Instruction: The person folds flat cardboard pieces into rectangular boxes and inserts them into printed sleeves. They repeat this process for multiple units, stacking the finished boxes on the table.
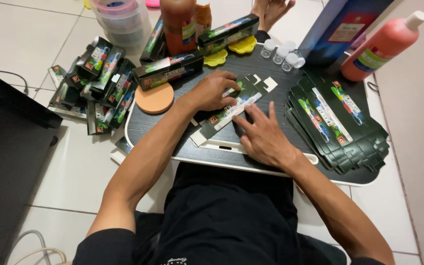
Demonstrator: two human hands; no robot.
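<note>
Your left hand (212, 91) and right hand (262, 133) pressed flat, fingers spread, gripping nothing, on the flat dark printed cardboard carton (231, 109) mid-tray (251, 66).

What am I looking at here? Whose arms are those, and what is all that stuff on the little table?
There is no machine here, just a person sitting on a tiled floor. The one picture comes from a camera worn on their head, so you look down along their own arms.

In front of them is a small dark table. Both hands press down on a flat, unfolded cardboard box lying on it: the left hand on its upper part, the right hand on its lower part. Neither hand is lifting anything.

To the right lies a stack of flat boxes of the same kind. On the floor to the left is a pile of folded boxes. Also on the table are a round orange sponge, some small clear bottles and an orange bottle.
</note>
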